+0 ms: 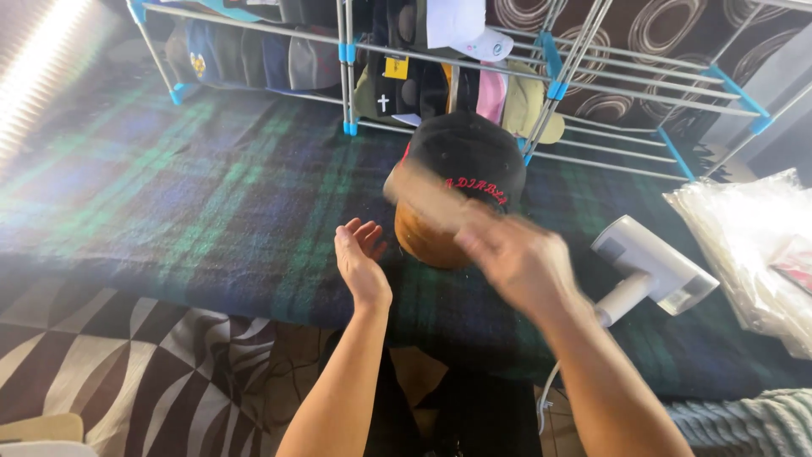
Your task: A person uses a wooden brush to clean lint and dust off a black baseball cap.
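Black cap (470,156) sits on rounded orange form (427,245) on plaid-covered bench (211,211). Left hand (359,258) open, empty, beside form. Right hand (516,258) blurred, grip unclear, at cap brim. Step looks like brim smoothing.

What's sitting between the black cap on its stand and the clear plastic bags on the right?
In the head view, a white handheld appliance lies on the green-and-blue plaid cloth, between the black cap with red embroidery and the clear plastic bags.
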